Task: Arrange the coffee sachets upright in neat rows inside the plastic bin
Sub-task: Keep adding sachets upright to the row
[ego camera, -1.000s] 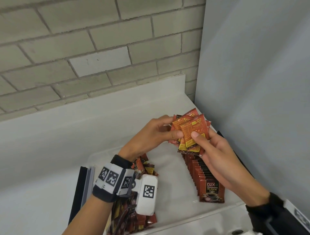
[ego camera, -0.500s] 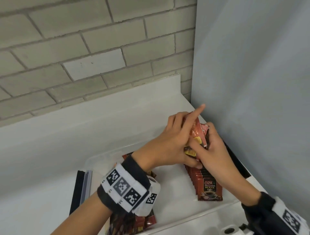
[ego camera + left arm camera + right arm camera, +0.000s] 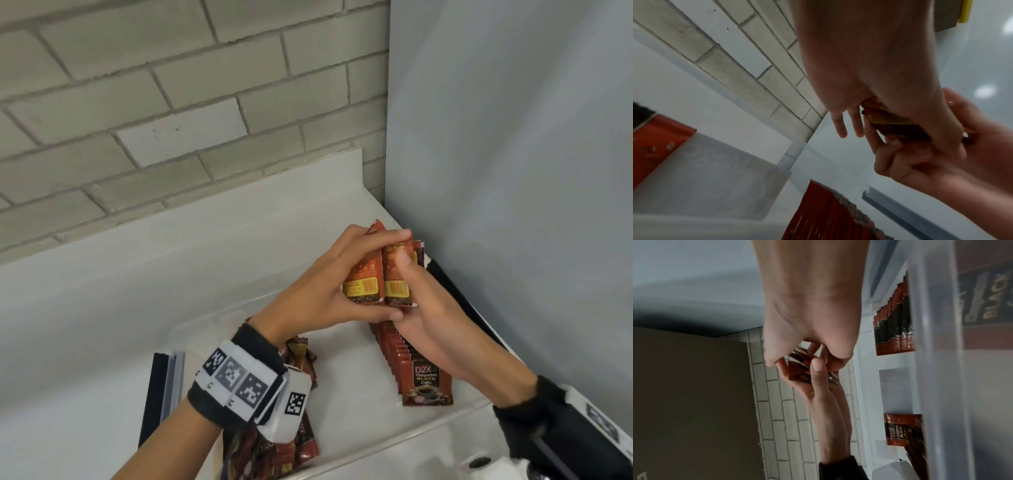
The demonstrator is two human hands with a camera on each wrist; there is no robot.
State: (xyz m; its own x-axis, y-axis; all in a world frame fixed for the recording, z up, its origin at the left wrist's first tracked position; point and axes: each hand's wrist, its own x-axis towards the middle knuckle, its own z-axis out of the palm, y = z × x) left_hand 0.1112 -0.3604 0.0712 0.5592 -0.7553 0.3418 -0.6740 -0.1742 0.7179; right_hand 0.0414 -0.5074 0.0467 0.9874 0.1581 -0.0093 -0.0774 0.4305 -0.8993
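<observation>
Both hands are clamping one batch of coffee sachets (image 3: pixel 380 274) directly above the far end of the upright row (image 3: pixel 416 370) in the plastic bin (image 3: pixel 205 320): left hand (image 3: pixel 318 294) and right hand (image 3: pixel 431 322) are pressing together around it. The batch's long axis is standing near vertical. Loose sachets (image 3: pixel 298 442) are lying left of the row. White counter (image 3: pixel 85 308), brick wall (image 3: pixel 171 102) behind.

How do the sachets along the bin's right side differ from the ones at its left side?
The right-side sachets stand upright in one tidy row, fronts facing the camera; the left-side sachets lie in a loose, jumbled pile, pointing different ways. The left wrist partly hides the pile; the row shows more fully. Both groups share the red-brown packaging and sit inside the plastic bin.
</observation>
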